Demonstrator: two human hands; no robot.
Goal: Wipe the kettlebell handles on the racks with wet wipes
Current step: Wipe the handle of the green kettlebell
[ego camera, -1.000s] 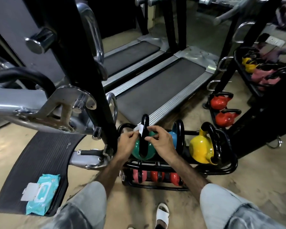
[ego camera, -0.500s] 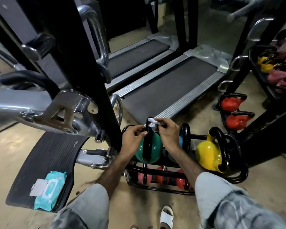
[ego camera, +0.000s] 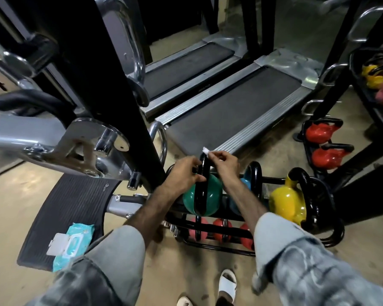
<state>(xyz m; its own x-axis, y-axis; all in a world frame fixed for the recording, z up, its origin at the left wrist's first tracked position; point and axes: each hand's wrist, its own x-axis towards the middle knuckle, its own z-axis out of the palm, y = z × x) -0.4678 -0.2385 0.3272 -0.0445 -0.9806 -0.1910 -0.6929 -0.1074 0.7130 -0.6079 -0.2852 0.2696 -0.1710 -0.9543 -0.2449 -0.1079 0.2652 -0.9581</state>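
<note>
The step in hand appears to be wiping the black handle [ego camera: 202, 184] of the green kettlebell [ego camera: 202, 199], which sits on the upper tier of the low black rack [ego camera: 272, 179] by the treadmill. The left hand [ego camera: 184, 173] grips the handle's near side to steady it, while the right hand [ego camera: 224, 163] pinches a small white wet wipe [ego camera: 206, 150] at the top of the loop. The next move likely calls for drawing the wipe down the far side, then shifting to the blue kettlebell [ego camera: 245, 184] just beside it.
</note>
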